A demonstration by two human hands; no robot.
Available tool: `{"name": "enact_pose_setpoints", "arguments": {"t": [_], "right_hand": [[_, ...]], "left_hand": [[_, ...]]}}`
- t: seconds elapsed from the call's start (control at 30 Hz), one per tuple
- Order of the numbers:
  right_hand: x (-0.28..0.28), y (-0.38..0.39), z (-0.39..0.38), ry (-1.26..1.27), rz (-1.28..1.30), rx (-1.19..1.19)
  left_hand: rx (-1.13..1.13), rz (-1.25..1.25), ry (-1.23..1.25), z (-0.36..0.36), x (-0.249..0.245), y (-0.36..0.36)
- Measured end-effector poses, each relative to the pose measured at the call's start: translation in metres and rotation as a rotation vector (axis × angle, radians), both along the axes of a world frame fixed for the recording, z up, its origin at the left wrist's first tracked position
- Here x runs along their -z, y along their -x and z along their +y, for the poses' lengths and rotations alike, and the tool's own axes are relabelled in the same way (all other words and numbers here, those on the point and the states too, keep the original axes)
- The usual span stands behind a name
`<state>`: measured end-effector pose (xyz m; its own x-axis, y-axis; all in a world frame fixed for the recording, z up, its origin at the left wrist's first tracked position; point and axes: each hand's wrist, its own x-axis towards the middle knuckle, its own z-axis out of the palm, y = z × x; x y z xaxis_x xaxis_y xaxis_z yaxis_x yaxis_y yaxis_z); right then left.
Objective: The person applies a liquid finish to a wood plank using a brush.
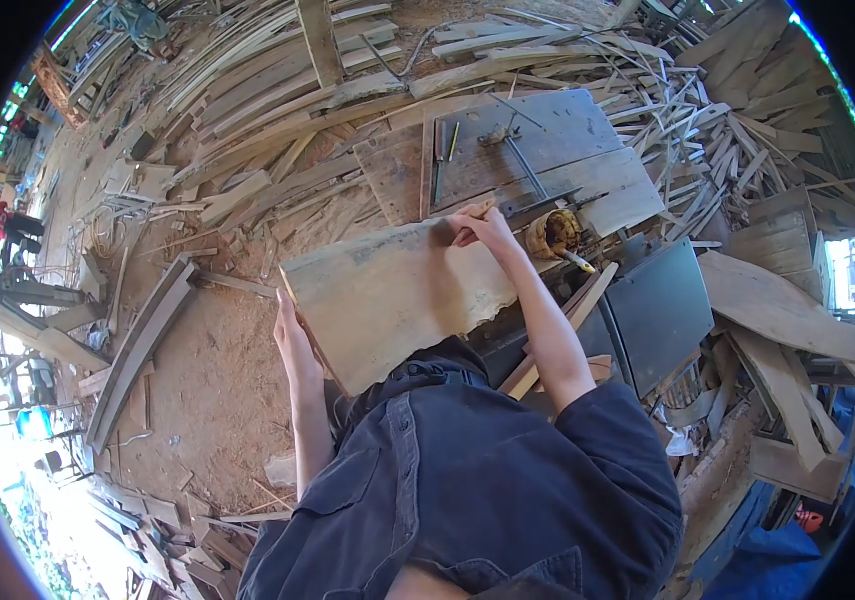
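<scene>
1. While the left hand [298, 340] lay along the board's [373, 290] left edge, its grip was apart, fingers extended.
2. Right hand [483, 228] was at the far edge, fingers curled; cannot tell if its grip was clamped on anything.
3. Board lay before the person, near the stained tub [546, 234] and bench [588, 130].

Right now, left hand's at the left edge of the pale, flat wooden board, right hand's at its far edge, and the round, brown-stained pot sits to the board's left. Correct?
Wrong side for the pot: the head view shows the round, brown-stained pot to the right of the pale, flat wooden board. Left hand and right hand are as you say.
</scene>
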<state>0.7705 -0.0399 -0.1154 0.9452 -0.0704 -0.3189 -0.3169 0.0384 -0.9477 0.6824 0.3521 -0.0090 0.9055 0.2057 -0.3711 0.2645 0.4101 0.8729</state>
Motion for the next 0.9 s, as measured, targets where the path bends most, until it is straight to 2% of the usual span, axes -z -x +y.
{"name": "enact_pose_setpoints", "arguments": {"t": [0.03, 0.07, 0.13, 0.17, 0.2, 0.27, 0.3, 0.37, 0.4, 0.47, 0.5, 0.53, 0.6, 0.63, 0.67, 0.73, 0.77, 0.8, 0.83, 0.87, 0.9], "right_hand": [[-0.019, 0.005, 0.004, -0.2, 0.05, -0.053], [-0.012, 0.004, 0.0, -0.198, 0.054, -0.057], [0.026, -0.004, -0.019, 0.536, -0.053, 0.187], [0.036, -0.004, -0.02, 1.225, -0.238, 0.147], [0.035, -0.001, -0.012, 1.228, -0.24, 0.146], [0.022, 0.01, 0.019, 0.534, -0.141, -0.04], [0.001, 0.016, 0.03, 0.536, -0.139, -0.048], [-0.054, 0.023, 0.05, -0.392, 0.017, -0.13], [-0.052, 0.022, 0.05, -0.387, 0.023, -0.139], [-0.039, 0.014, 0.048, 0.057, -0.045, -0.025], [-0.022, 0.01, 0.049, 0.401, -0.147, 0.138], [-0.028, 0.009, 0.059, 0.409, -0.152, 0.12], [-0.044, 0.015, 0.088, 0.349, -0.145, -0.026], [-0.062, 0.019, 0.102, 0.119, -0.145, -0.052], [-0.075, 0.017, 0.103, 0.126, -0.143, -0.068], [-0.089, 0.015, 0.1, -0.332, 0.007, -0.173], [-0.076, 0.01, 0.099, -0.324, 0.008, -0.186], [-0.051, 0.005, 0.096, 0.401, -0.36, -0.082], [-0.05, 0.003, 0.1, 1.127, -0.72, 0.041], [-0.05, 0.001, 0.104, 1.127, -0.736, 0.027], [-0.072, 0.008, 0.12, 0.447, -0.428, -0.05]], "left_hand": [[-0.009, 0.002, 0.001, -0.001, -0.001, 0.0], [-0.018, 0.007, 0.003, -0.002, -0.003, 0.0], [-0.033, 0.01, 0.013, -0.003, -0.001, 0.001], [-0.019, 0.018, -0.008, 0.001, 0.005, 0.001], [-0.005, 0.023, -0.029, 0.003, 0.008, 0.001], [-0.011, 0.026, -0.034, 0.002, 0.005, 0.0], [-0.012, 0.032, -0.04, 0.0, 0.002, 0.0], [-0.078, 0.049, -0.002, -0.016, -0.018, -0.002], [-0.134, 0.062, 0.032, -0.021, -0.024, -0.003], [-0.085, 0.075, -0.003, -0.005, 0.002, -0.004], [-0.022, 0.083, -0.045, 0.001, 0.012, -0.003], [-0.04, 0.083, -0.035, 0.0, 0.011, -0.002], [0.037, 0.0, -0.123, -0.004, 0.007, 0.0], [0.021, 0.005, -0.116, -0.005, 0.0, 0.003], [0.028, 0.034, -0.086, -0.007, -0.01, 0.003], [0.027, 0.062, -0.05, -0.007, -0.01, 0.003], [0.042, 0.044, -0.068, -0.006, -0.002, 0.003], [0.057, 0.028, -0.088, -0.005, 0.003, 0.004], [0.047, 0.028, -0.083, -0.005, 0.001, 0.005], [0.046, 0.031, -0.096, -0.007, -0.001, 0.005], [0.045, 0.04, -0.11, -0.007, -0.001, 0.006]]}}
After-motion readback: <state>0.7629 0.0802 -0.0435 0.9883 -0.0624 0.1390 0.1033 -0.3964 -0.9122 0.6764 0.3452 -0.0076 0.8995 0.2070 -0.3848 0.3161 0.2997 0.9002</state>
